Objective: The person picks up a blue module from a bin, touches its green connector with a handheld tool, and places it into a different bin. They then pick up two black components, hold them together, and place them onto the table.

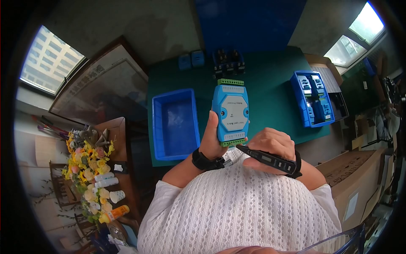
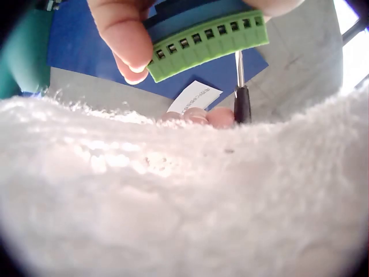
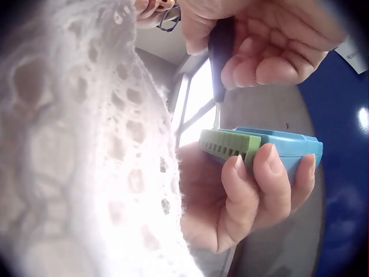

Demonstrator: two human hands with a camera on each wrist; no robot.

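Observation:
My left hand grips a light blue electronic module with a white label and green screw terminal blocks at both ends. In the right wrist view, its fingers curl under the module. A black screwdriver is held in my right hand, between thumb and fingers. Its thin metal shaft reaches the near green terminal block, the tip right at the block's screw side. From the left wrist view, a row of square wire openings shows along that terminal block.
A blue bin stands left on the green table. To the right, another blue bin holds several modules. At the back are a rack of dark parts and two small blue boxes. A cardboard box stands at right.

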